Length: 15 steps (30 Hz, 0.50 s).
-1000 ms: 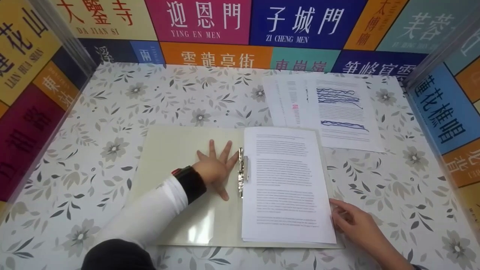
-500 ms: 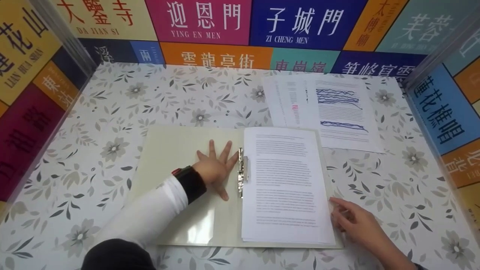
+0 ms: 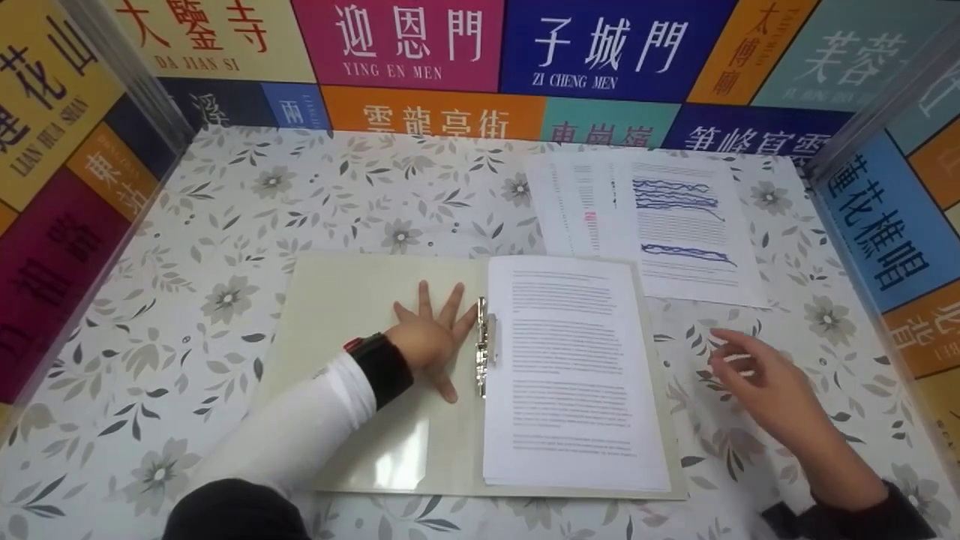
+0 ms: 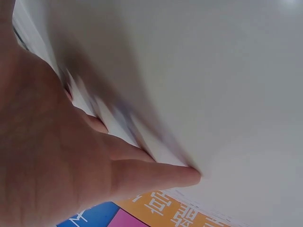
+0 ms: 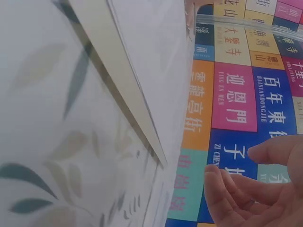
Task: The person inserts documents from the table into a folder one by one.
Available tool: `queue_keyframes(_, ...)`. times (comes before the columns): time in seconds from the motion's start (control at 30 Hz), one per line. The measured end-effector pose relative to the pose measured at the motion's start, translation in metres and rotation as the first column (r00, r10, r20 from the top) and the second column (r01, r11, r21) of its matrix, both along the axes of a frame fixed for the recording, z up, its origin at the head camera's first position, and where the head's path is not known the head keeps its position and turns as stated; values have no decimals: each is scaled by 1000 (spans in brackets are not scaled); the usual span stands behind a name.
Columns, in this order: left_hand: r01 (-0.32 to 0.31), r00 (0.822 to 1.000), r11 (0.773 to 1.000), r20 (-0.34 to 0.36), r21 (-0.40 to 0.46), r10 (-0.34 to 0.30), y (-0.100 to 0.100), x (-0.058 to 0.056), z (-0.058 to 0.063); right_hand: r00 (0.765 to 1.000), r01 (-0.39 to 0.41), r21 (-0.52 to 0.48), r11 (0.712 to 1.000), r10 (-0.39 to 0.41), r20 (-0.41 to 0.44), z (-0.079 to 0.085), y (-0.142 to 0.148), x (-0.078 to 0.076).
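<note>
An open cream folder lies on the table, with a stack of printed paper on its right side. A metal lever clip runs along the stack's left edge. My left hand is spread over the inside of the left cover, fingers straight, the index fingertip close to the clip. In the left wrist view that hand touches the pale cover with its fingertips. My right hand is held to the right of the folder, apart from it, fingers loosely bent. Nothing is between the fingers of this hand in the right wrist view.
Several loose sheets, one with blue scribbled lines, lie overlapping behind the folder at the right. A floral cloth covers the table. Colourful lettered panels stand along the back and both sides.
My right hand has left the folder's right edge and moved up and to the right, over the cloth. The left hand and the folder stay where they were.
</note>
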<state>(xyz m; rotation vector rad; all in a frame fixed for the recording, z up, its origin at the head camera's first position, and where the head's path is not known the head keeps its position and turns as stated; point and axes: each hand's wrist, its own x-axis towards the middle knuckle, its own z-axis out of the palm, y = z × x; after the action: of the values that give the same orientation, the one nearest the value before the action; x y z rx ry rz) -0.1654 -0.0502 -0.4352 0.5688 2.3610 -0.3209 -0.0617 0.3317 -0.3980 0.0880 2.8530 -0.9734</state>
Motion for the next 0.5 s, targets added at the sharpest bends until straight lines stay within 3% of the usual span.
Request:
queue_keyframes(0.23,-12,1000,1000,13,13,12,1,4,10,993,74,-31,997,-77,-90,21,13,-32)
queue_keyframes(0.5,-13,1000,1000,5,24,13,0,4,7,983,134,-75,988,-142,-114,39,24,-74)
